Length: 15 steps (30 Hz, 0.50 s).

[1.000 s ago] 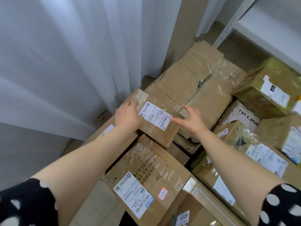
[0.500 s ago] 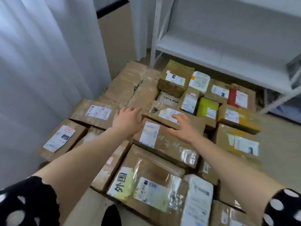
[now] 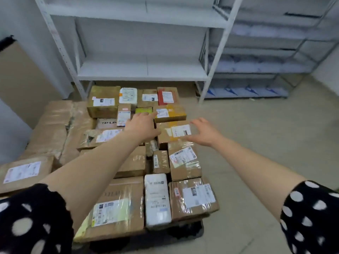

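Note:
Several taped cardboard parcels with shipping labels lie packed together on the floor. My left hand (image 3: 142,125) reaches out over the middle of the pile, fingers spread, beside a small yellow-green box (image 3: 144,110). My right hand (image 3: 203,132) hovers open at the right edge of a brown box with a white label (image 3: 174,132). That box lies between my two hands. Neither hand holds anything. Whether either hand touches a parcel is unclear.
A white metal shelf rack (image 3: 143,70) stands behind the pile, with a second rack (image 3: 256,66) of blue-white packets to its right. A big taped box (image 3: 55,125) lies at the left. A white parcel (image 3: 157,198) lies near me. Bare floor (image 3: 256,143) stretches right.
My view has swung from the curtain at the left to the shelves. Both hands left the labelled box by the curtain and moved right and farther out over the pile.

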Tool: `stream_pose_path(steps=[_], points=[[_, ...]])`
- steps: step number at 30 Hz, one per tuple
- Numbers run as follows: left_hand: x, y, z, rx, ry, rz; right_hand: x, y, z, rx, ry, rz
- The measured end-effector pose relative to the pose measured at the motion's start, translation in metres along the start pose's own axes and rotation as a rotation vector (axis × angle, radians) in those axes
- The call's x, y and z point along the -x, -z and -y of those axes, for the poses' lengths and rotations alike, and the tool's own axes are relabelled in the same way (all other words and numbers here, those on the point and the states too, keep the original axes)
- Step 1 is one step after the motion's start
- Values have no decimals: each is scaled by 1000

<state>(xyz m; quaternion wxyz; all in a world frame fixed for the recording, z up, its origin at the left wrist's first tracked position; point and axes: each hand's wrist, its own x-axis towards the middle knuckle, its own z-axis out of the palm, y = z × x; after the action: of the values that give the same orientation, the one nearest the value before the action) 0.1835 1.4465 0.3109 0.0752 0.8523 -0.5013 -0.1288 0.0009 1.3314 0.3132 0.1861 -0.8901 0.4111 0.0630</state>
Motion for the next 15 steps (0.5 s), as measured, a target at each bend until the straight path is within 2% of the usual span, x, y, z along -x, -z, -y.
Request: stream_pose_path(steps=[8, 15], points=[[-17, -7, -87, -57, -239, 16, 20, 26, -66, 25, -169, -51], [-74, -20, -174, -82, -267, 21, 0, 53, -159, 41, -191, -73]])
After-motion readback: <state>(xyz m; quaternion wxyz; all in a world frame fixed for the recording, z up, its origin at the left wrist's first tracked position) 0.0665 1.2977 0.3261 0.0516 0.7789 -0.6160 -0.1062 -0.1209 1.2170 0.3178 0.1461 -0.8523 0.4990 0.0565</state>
